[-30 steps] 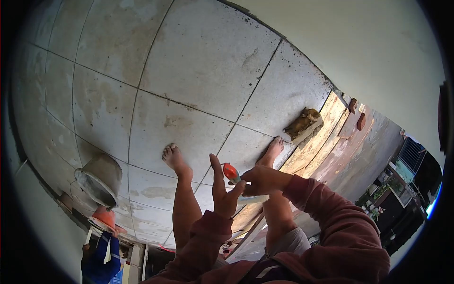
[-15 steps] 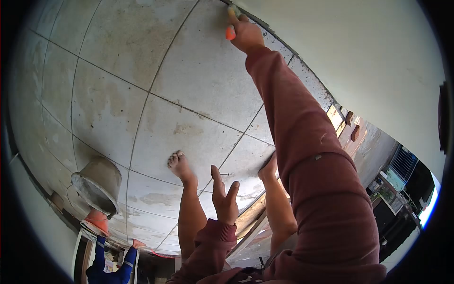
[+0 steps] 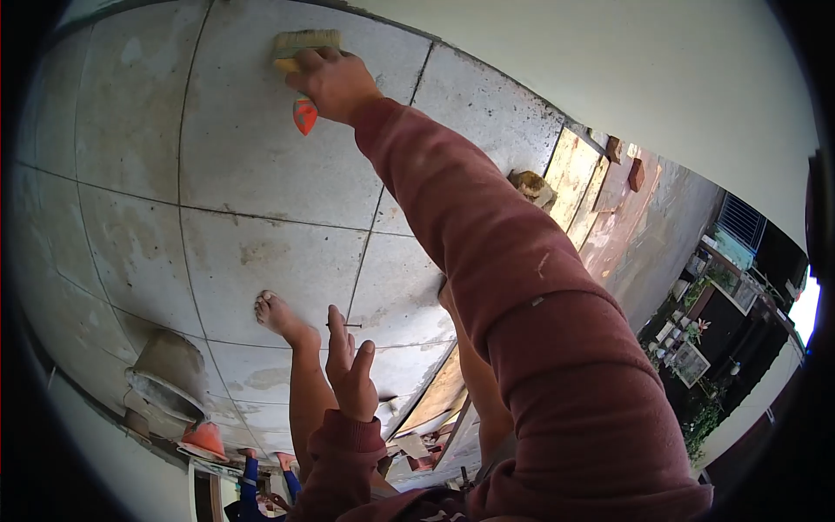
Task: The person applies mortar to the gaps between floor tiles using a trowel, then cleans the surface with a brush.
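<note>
My right hand (image 3: 335,83) is closed round the handle of a wide paintbrush (image 3: 306,45), whose pale bristles lie against a floor tile (image 3: 261,148). The orange-red handle end sticks out below the fingers. Nearer my body, my left hand (image 3: 352,374) hangs above the floor, thumb apart from its long fingers. A thin dark nail (image 3: 345,325) sits crosswise at its fingertips, seemingly pinched between two of them. My bare foot (image 3: 283,315) rests on the tiles.
A grey, cement-stained bucket (image 3: 170,370) stands at left, near an orange container (image 3: 204,441). Another person's blue-clad legs (image 3: 250,487) show at the bottom. A pale wall (image 3: 609,70) borders the floor. A rough lump (image 3: 532,187) and brick pieces (image 3: 637,174) lie right.
My right hand has swept the paintbrush left, from the foot of the wall onto the open tile. The view has shifted. My left hand still carries the nail.
</note>
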### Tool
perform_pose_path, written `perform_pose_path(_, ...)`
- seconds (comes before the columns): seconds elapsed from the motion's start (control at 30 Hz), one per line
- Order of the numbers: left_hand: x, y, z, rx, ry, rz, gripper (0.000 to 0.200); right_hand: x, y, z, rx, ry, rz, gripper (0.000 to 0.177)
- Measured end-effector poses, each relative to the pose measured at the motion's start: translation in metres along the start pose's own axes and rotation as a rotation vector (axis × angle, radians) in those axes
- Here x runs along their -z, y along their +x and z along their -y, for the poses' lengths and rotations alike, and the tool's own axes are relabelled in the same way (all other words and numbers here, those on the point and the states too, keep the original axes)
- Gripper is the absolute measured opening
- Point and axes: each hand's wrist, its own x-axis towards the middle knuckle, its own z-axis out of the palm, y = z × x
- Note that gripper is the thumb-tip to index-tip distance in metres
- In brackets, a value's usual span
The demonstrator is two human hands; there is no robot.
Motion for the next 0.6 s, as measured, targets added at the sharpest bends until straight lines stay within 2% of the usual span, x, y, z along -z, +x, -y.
perform_pose_path(0.03,-0.006,-0.001,0.001,0.036,0.01,0.001,0.071,-0.003,-0.017,-0.017,-0.024,0.006,0.004,0.032)
perform_pose_path(0.1,-0.016,-0.003,0.004,0.069,0.066,0.052,0.071,-0.003,-0.071,-0.065,-0.232,-0.041,-0.039,0.035)
perform_pose_path(0.13,-0.02,-0.006,0.008,0.081,0.091,0.074,0.072,-0.001,-0.116,-0.102,-0.248,-0.076,-0.096,0.036)
perform_pose_path(0.17,-0.024,-0.008,0.011,0.109,0.101,0.095,0.072,0.01,-0.163,-0.135,-0.26,-0.026,-0.064,0.032)
perform_pose_path(0.27,-0.038,-0.017,0.014,0.118,0.146,0.149,0.07,0.037,-0.317,-0.223,-0.554,-0.013,0.159,0.036)
perform_pose_path(0.37,-0.049,-0.018,0.022,0.065,0.213,0.206,0.07,0.068,-0.394,-0.25,-0.999,-0.217,0.087,0.019)
perform_pose_path(0.4,-0.052,-0.018,0.024,0.073,0.222,0.215,0.07,0.078,-0.411,-0.248,-1.071,-0.277,0.062,0.017)
perform_pose_path(0.43,-0.054,-0.018,0.028,0.098,0.239,0.201,0.069,0.076,-0.42,-0.246,-0.853,-0.133,-0.004,0.017)
perform_pose_path(0.5,-0.059,-0.014,0.037,0.112,0.265,0.196,0.069,0.078,-0.374,-0.213,-0.576,0.08,-0.107,0.019)
perform_pose_path(0.57,-0.059,-0.015,0.043,0.123,0.294,0.219,0.069,0.078,-0.33,-0.183,-0.322,0.142,-0.024,0.022)
perform_pose_path(0.6,-0.06,-0.013,0.044,0.124,0.315,0.227,0.069,0.073,-0.318,-0.181,-0.267,0.173,0.029,0.023)
